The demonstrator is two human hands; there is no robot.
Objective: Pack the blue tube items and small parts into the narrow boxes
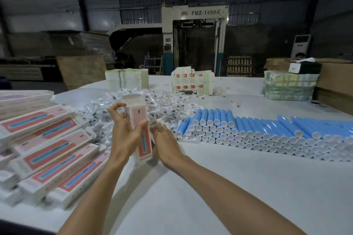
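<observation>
So, left fingers [115, 108] pinch narrow box [138, 115] (flap [131, 99] open).

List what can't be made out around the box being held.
In the head view:
- Inside of box: open top angled away; contents unseen.
- Right hand: fingertips blurred, partly behind box; grip unclear.
- Small parts: blurred, too small to identify.
- Box stack: cut off by left edge.

Single head view, facing forward-down across table [219, 187], close.
</observation>
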